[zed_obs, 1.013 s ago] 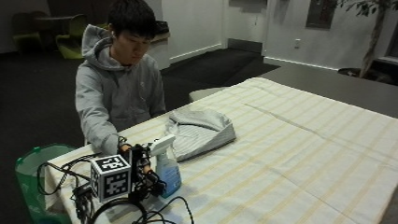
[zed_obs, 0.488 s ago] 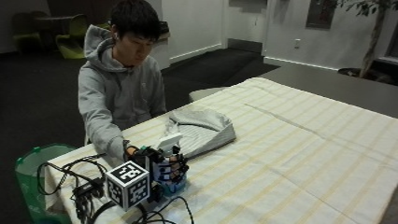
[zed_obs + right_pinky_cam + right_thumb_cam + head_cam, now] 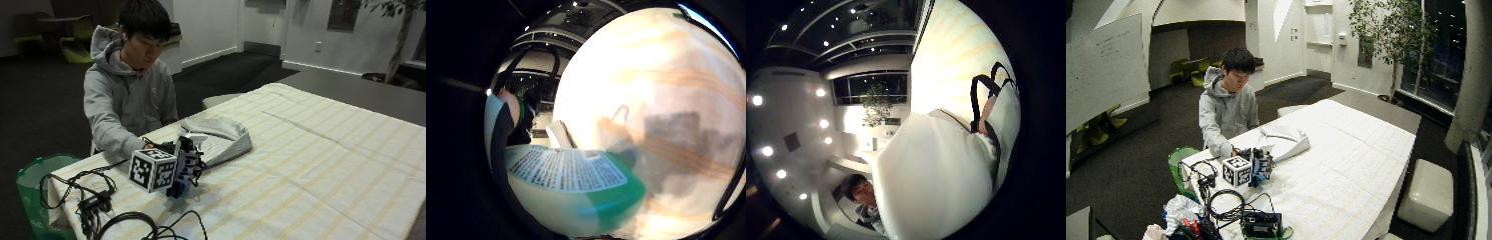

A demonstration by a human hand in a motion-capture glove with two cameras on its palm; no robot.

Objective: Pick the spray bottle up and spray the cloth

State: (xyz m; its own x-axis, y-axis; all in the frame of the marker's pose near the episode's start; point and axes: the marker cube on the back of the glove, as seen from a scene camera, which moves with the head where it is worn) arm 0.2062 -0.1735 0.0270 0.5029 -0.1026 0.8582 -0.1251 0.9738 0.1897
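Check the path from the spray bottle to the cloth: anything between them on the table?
Nothing visible. The spray bottle, in the gloved right hand, stands on the striped tablecloth right beside the grey cloth. Its white nozzle sits next to the cloth's near edge, with only bare tablecloth between them.

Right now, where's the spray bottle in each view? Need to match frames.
Outside view: spray bottle upright on the striped tablecloth, in the right hand, beside the grey cloth.
Wide outside view: same spot near the table's near end.
Little finger palm view: its label and green band close up.
Thumb palm view: a close white surface, possibly the bottle; cannot tell.
Shared landmark: the tablecloth.
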